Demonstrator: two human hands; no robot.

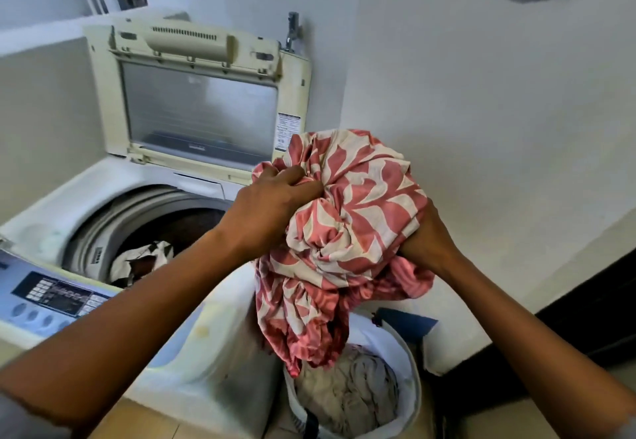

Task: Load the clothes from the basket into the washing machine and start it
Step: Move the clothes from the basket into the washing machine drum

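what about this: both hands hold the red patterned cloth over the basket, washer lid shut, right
No: the head view shows the washer lid raised open. The left hand and right hand do hold the red patterned cloth over the basket.

One view only — a wide-angle head camera, facing forward and down. It looks closely over the washer (86,180) and basket (414,380).

No wording can be read. A printed sticker (288,130) on the right edge of the washing machine's (192,352) raised lid (103,94) carries print too small to make out. A small mark (197,147) below the lid window and the control panel's (55,295) display and button legends are blurred.
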